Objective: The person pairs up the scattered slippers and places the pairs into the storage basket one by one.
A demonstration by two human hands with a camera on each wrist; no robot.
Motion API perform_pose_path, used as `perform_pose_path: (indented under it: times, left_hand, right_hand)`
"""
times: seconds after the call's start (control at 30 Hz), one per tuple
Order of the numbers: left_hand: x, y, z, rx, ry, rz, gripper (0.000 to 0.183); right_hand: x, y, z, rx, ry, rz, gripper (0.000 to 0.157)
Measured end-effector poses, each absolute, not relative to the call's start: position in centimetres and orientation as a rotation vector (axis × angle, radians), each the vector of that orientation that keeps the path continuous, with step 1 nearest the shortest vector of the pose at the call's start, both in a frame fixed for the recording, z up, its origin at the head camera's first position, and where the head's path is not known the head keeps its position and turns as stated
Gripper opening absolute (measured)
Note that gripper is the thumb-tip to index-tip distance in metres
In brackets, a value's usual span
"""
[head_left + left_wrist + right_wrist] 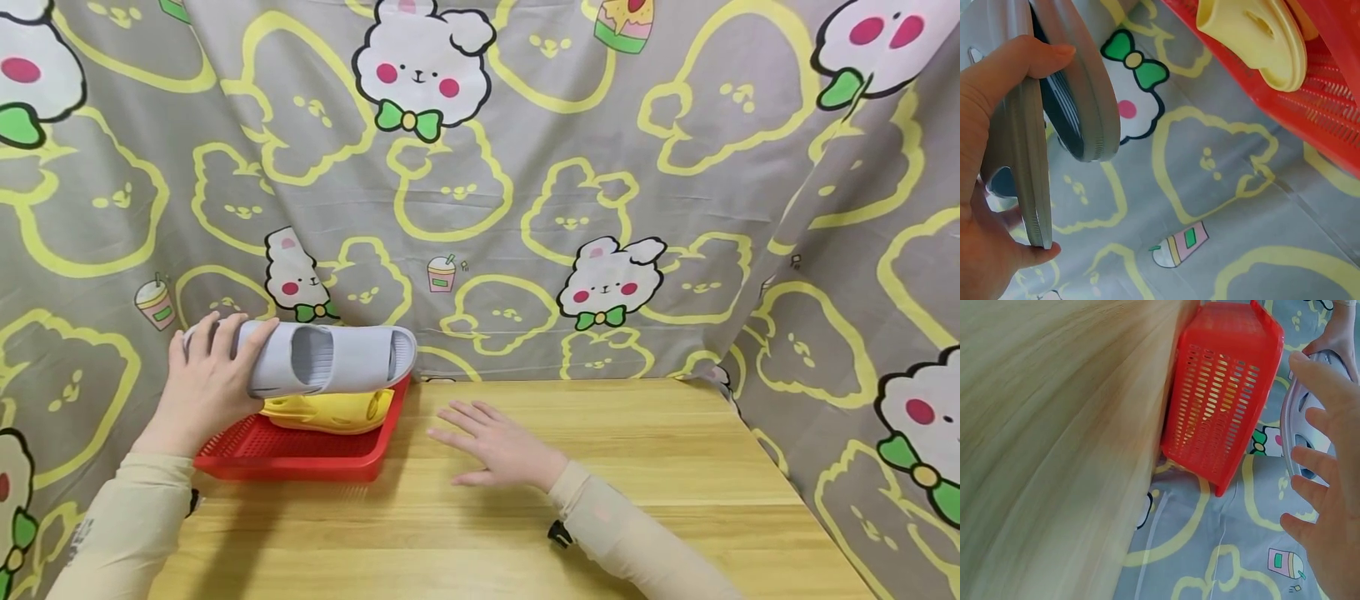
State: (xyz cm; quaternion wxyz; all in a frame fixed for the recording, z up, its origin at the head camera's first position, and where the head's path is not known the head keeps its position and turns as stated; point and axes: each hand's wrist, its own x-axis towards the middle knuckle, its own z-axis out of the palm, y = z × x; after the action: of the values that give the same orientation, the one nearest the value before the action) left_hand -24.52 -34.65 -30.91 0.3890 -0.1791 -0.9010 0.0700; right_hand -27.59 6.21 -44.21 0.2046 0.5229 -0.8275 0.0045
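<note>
My left hand [202, 392] grips a pair of light grey slippers [360, 357] at one end, holding them lengthwise above a red basket [300, 468]. Thumb and fingers wrap around the slippers [1094, 106] in the left wrist view, where the two lie against each other. Inside the basket sits yellow footwear [330, 412], partly hidden beneath the grey pair. To the right of the basket, my right hand [498, 446] hovers over the table with fingers spread, holding nothing. The right wrist view has this hand [1335, 456] apart from the basket [1216, 406].
A light wooden table [465, 533] lies under everything, with the basket at its left back part. A grey curtain [510, 217] printed with cartoon rabbits hangs behind the table and along its sides. Dark straps show at the wrists, one a black buckle [559, 533].
</note>
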Motion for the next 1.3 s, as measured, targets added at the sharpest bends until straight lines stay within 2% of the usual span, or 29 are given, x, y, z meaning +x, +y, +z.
perform_pose_path:
  times: [0.6,1.3]
  left_hand:
    - [-24.2,-36.7,-30.9,-0.414,-2.386,0.195,0.125]
    - [-24.3,-38.4,-31.7,-0.358,-2.477,0.194,0.128]
  right_hand:
    - [-28.0,2.5,-44.6,1.551,-2.317,0.010,0.076]
    - [-27.7,-0.5,-44.6,1.633,-2.349,-0.003,0.080]
